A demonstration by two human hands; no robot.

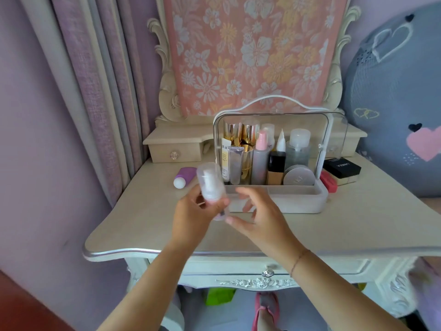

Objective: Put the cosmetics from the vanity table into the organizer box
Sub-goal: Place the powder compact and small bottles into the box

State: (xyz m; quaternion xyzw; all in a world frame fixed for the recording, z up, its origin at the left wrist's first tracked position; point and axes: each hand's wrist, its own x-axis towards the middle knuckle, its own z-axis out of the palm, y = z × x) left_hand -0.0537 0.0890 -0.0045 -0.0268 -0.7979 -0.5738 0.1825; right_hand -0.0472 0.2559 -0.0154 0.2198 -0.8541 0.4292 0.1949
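Note:
My left hand (191, 212) grips a frosted pump bottle (211, 182) with a clear cap, tilted, above the vanity table (358, 225) just in front of the organizer box (319, 199). My right hand (260, 218) is beside it with its fingers spread; the thumb and fingertips are near the bottle's bottom, and contact is unclear. The box has its clear lid raised and holds several bottles, tubes and a round compact (299, 175). A purple bottle with a white cap (185, 176) lies on the table left of the box. A black box (341, 167) and a red item (328, 180) sit right of it.
A flowered cloth (253, 48) covers the mirror behind the box. Small drawers (175, 150) stand at the table's back left. Curtains hang at left and a large grey cushion (396, 99) leans at right. The table's front edge has a drawer with a knob (267, 273).

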